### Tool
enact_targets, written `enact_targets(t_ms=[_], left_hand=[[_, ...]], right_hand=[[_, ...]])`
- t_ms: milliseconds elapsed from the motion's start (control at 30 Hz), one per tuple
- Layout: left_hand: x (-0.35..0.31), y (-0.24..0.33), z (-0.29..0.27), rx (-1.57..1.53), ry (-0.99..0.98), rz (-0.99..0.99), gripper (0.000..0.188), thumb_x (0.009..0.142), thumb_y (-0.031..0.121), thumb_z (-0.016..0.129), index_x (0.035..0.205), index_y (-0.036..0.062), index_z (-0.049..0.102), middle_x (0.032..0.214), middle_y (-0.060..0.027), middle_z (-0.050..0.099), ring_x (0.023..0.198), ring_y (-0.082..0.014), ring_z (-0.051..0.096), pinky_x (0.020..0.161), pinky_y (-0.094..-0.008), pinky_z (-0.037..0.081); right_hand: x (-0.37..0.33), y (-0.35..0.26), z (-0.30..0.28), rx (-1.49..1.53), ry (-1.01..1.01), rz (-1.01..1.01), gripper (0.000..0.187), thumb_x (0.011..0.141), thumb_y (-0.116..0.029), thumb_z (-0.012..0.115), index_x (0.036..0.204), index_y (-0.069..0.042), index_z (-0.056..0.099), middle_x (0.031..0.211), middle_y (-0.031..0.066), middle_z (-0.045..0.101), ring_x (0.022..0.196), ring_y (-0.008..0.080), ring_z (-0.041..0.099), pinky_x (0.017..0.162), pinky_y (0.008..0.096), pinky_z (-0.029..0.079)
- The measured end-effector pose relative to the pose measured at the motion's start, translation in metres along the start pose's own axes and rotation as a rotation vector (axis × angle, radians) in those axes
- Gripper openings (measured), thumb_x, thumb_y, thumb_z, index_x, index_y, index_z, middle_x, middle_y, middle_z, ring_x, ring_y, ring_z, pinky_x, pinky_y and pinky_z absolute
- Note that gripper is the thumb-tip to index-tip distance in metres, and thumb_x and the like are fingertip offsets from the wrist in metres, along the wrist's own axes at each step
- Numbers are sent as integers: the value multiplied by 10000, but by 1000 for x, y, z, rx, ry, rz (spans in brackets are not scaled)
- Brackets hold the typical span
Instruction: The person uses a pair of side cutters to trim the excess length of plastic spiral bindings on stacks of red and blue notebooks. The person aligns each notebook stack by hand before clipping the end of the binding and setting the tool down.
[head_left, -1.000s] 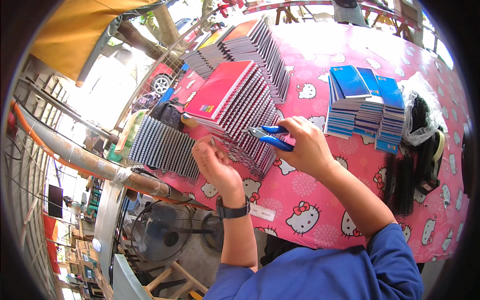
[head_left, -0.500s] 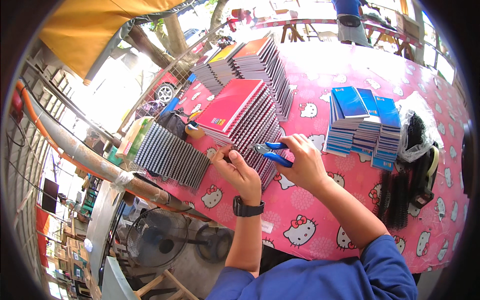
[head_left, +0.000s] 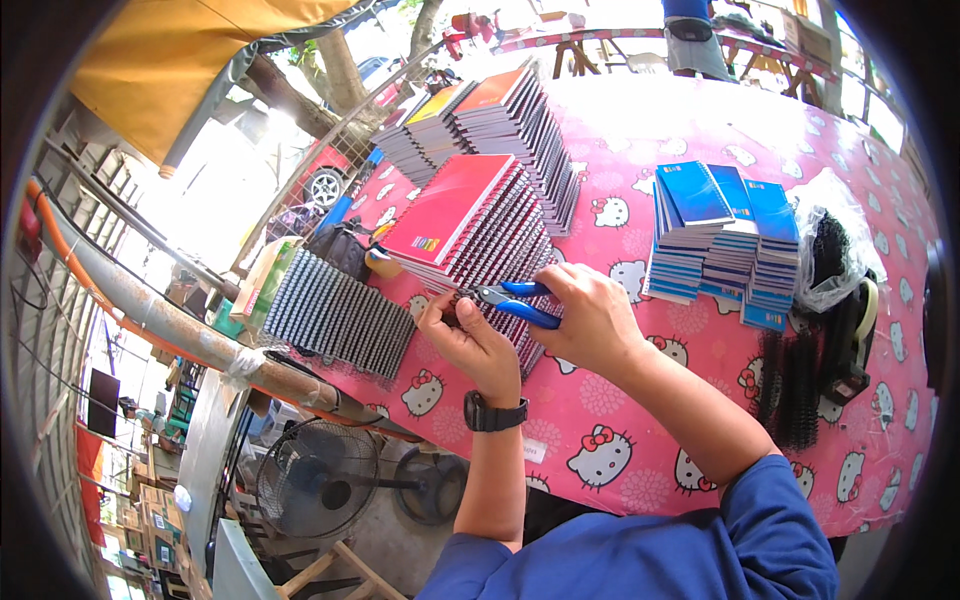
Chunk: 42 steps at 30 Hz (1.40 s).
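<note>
My right hand (head_left: pixel 598 318) grips blue-handled wire cutters (head_left: pixel 528 312), with their metal jaws pointing left. The jaw tips reach the fingertips of my left hand (head_left: pixel 482 348), whose thumb and fingers are pinched together around something small and dark that I cannot make out. A black watch is on that wrist. Both hands are at the near side of a tall stack of red spiral notebooks (head_left: pixel 452 210), and they hide its lower part. To the left of my left hand lies a row of notebooks (head_left: pixel 340 315) with their spiral bindings facing up.
Behind the red stack stand piles of orange and yellow notebooks (head_left: pixel 495 95). Blue notebooks (head_left: pixel 700 200) are stacked at the right, beside a plastic bag (head_left: pixel 840 225), black spiral coils (head_left: pixel 790 390) and a tape dispenser (head_left: pixel 850 370). A fan (head_left: pixel 318 478) stands below the table's left edge.
The cutters in my right hand have moved left, and their jaws now meet my left fingertips. My left hand stays nearly in place, still pinched. The view has shifted slightly.
</note>
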<state>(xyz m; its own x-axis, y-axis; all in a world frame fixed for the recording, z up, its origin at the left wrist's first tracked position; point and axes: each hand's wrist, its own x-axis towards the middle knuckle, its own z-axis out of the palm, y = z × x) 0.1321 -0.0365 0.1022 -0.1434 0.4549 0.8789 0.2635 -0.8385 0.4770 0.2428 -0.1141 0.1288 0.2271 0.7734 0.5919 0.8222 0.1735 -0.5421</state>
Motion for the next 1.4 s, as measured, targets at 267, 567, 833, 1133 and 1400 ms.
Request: enact_targets(t_ms=[267,567,833,1133,1400], left_hand=[[-2,-10,-1,5,7,-40,281,982,251,370,965,-24,423,895,-76,427,749,-137,405,676,-273,373],[-7,-9,3,7,31,-38,293,988,262,356,952,-21,423,879,-64,426,741,-123,396,661,-261,370],[-6,-5,1,20,34,-81,274,989,236,356,931,-22,428,836,-54,405,726,-126,387,661,-264,363],[-4,-3,4,37,64,6,245,989,202,353,940,-26,424,864,-72,429,756,-141,415,695,-273,381],[-5,-8,2,-50,49,-78,253,979,217,388,947,-30,427,903,-97,438,754,-155,432,665,-272,396]], right_hand=[[-4,8,0,39,-98,93,408,600,-183,706,963,-44,581,845,129,589,784,300,585,703,403,474],[-6,6,3,-50,64,-68,469,602,-218,723,1009,-45,567,904,122,587,883,294,560,767,403,455],[-11,15,0,15,-11,46,348,629,-230,703,900,-57,571,800,115,586,811,288,587,703,407,471],[-10,11,4,-59,-4,-66,404,603,-221,724,933,-47,569,836,118,589,840,293,577,730,397,462],[-16,13,-3,34,-153,116,345,658,-251,702,901,-52,558,804,107,594,828,276,587,745,403,446]])
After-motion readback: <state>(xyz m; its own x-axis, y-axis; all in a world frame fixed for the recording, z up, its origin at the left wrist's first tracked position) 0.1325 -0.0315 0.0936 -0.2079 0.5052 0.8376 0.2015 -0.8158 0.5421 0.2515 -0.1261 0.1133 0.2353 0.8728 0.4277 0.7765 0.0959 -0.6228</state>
